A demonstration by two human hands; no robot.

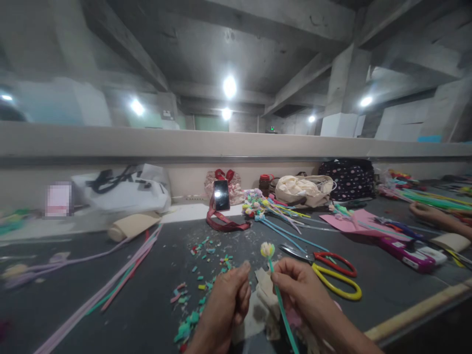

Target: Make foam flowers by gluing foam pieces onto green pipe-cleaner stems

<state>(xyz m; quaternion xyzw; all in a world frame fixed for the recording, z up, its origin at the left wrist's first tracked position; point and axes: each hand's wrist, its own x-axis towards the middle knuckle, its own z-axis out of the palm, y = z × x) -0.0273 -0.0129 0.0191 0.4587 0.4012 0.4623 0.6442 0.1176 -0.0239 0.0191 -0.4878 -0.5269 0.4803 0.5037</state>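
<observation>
Between the thumb and fingers of my right hand (295, 282) is a pipe cleaner flower (267, 250). Its small head is pale yellow and pink, and its green stem slants down past my fingers. My left hand (230, 295) is closed beside it, apart from the flower, thumb against curled fingers; what it holds, if anything, is hidden. Scissors (320, 260) with one red and one yellow handle lie open just beyond my right hand. Teal, pink and yellow snippets (199, 305) are scattered left of my left hand. A crumpled pale cloth (267, 290) lies beneath both hands.
Finished-looking flowers (258, 204) are heaped farther back, near a phone (221, 195) propped upright. Long pipe cleaners (121, 275) lie at left. At right are a pink sheet (342, 223), a purple tool (405, 253) and another person's hand (427, 214). Bags (346, 179) line the back.
</observation>
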